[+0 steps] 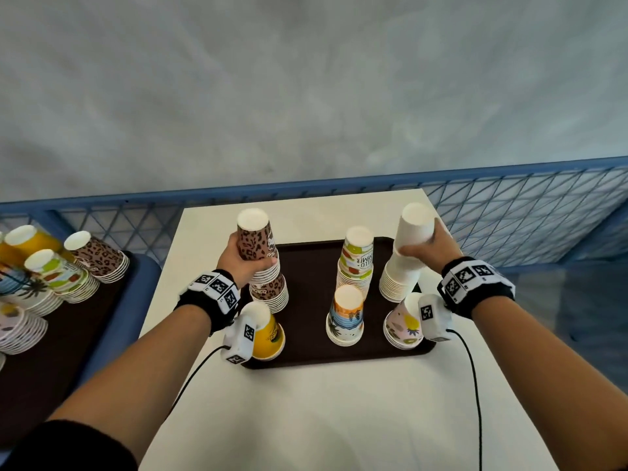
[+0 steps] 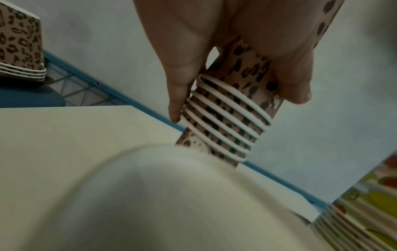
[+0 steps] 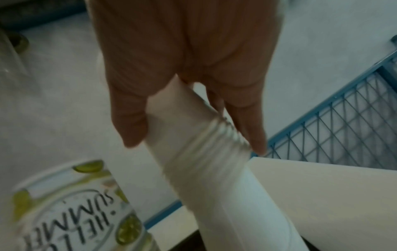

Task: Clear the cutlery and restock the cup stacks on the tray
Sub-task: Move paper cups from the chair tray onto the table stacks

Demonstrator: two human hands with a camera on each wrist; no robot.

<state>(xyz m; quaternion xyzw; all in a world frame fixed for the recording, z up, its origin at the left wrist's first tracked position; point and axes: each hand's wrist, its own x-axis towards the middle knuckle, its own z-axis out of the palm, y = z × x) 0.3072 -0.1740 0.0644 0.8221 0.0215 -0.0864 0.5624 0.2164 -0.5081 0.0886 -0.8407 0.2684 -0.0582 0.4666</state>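
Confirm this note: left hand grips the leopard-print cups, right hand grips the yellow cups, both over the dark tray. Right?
One slip: the right hand grips the plain white cups, not yellow ones, as the head view shows. The left hand does grip the leopard-print cups, both over the dark tray.

head view high above tray (image 1: 306, 348), wrist views close along fingers, sharing cup stacks
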